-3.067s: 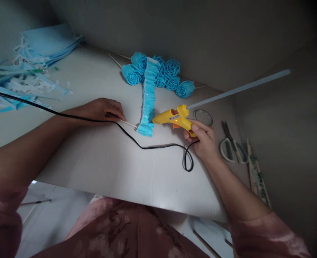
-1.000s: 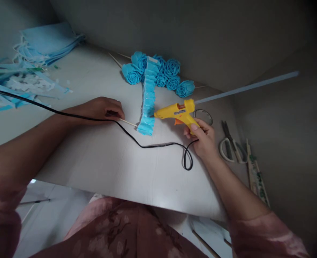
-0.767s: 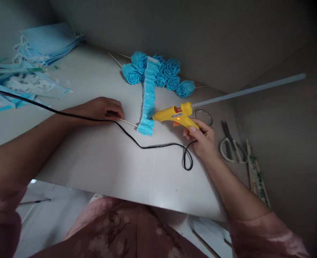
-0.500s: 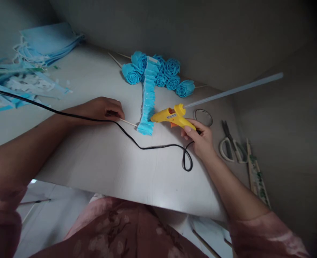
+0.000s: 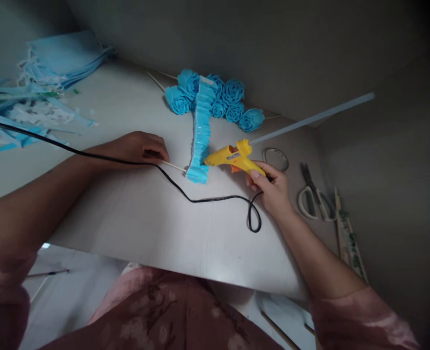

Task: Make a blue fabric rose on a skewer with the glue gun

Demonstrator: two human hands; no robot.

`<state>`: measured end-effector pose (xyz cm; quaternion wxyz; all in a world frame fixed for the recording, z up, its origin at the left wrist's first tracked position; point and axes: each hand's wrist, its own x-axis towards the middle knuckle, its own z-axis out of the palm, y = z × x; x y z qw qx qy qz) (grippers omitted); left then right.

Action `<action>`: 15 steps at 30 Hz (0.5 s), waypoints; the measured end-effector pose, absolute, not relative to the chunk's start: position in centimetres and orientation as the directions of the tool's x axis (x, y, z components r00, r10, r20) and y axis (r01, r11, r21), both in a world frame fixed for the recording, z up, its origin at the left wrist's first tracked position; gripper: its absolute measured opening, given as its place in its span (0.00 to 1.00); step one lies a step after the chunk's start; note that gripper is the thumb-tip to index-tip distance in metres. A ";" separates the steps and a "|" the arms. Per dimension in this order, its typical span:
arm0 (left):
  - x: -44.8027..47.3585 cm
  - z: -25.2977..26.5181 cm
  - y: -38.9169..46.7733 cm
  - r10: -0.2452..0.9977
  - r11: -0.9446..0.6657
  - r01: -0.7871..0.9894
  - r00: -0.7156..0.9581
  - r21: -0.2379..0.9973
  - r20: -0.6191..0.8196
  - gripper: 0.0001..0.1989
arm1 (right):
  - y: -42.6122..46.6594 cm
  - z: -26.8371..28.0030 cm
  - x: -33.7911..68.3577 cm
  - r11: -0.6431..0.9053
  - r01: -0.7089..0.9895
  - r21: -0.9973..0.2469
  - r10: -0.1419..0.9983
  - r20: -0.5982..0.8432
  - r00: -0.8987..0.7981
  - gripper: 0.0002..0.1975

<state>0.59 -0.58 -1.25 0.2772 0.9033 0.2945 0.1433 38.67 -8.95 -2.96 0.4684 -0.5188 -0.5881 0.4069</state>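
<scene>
In the head view, the left hand (image 5: 142, 149) pinches with its fingers a thin stick (image 5: 174, 166), at the near end of a pleated blue strip (image 5: 202, 129) reaching toward the far edge of the worktop (image 5: 215, 243); the right hand (image 5: 273, 187) grips a yellow glue gun (image 5: 233, 155) beside this strip

A pale table (image 5: 171, 243) holds a long frilly blue strip (image 5: 202, 130), its far end over some blue flowers (image 5: 234, 91). Left of the strip are a pile of blue masks (image 5: 63, 56) and a mess of cut scraps (image 5: 40, 112). To its right lie a round ring (image 5: 287, 159) and scissors (image 5: 312, 186), and a black cord (image 5: 215, 199) runs near its close end.
</scene>
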 end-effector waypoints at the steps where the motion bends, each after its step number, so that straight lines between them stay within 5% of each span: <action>1: 0.6 -1.2 -0.6 0.609 -0.675 0.452 0.787 0.584 0.095 0.15 | -8.9 -2.9 38.6 0.128 0.218 -0.967 0.992 0.128 -0.015 0.19; 15: 0.6 -1.2 -0.6 0.603 -0.682 0.448 0.792 0.578 0.096 0.16 | -9.0 -2.5 38.4 0.128 0.166 -0.978 0.990 0.135 0.033 0.19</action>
